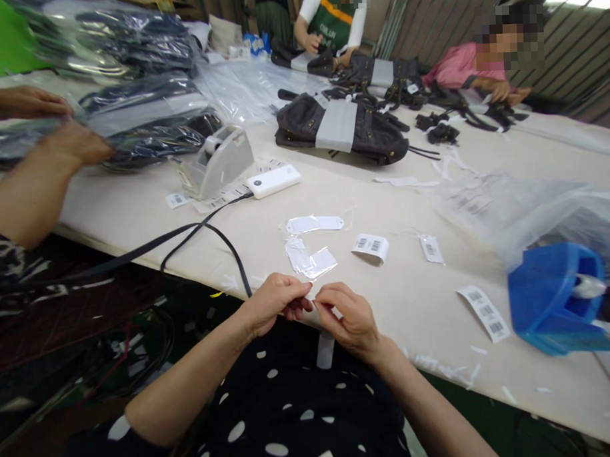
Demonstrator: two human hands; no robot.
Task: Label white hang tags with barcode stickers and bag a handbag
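My left hand (281,301) and my right hand (349,317) meet at the table's near edge, thumbs and fingers pinched close together. A white paper strip (325,350) hangs below my right hand, against the dark dotted clothing. What the left fingertips grip is too small to make out. Just beyond them lie clear-wrapped white cards (320,262) and a long white tag in a clear sleeve (315,223). A curled barcode label (370,247) and a small barcode hang tag (430,249) rest to the right.
A grey tape dispenser (222,161) and a white power bank (274,181) with a black cable stand left of centre. Dark bags (341,129) lie behind. A blue tape dispenser (557,299) is at right, beside plastic bags (534,207). A co-worker's hands (76,140) handle wrapped bags at left.
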